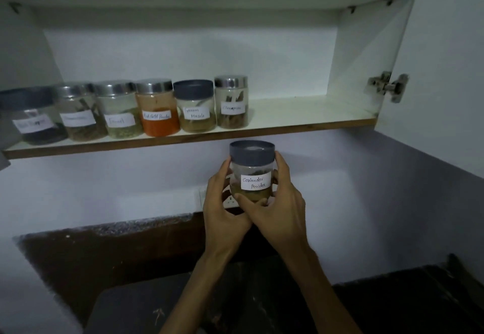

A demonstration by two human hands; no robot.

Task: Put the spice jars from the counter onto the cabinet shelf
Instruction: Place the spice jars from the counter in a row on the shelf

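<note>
White cabinet shelf [301,113] bearing six jars [157,108], both hands [277,202] gripping seventh jar [252,174]

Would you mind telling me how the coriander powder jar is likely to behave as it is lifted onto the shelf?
The coriander powder jar looks only partly filled, so it is probably light. Its clear, smooth wall may be slippery and perhaps breakable, which fits the left hand and right hand both gripping it. It is squat with a flat base, so it should stand steadily on the shelf.
</note>
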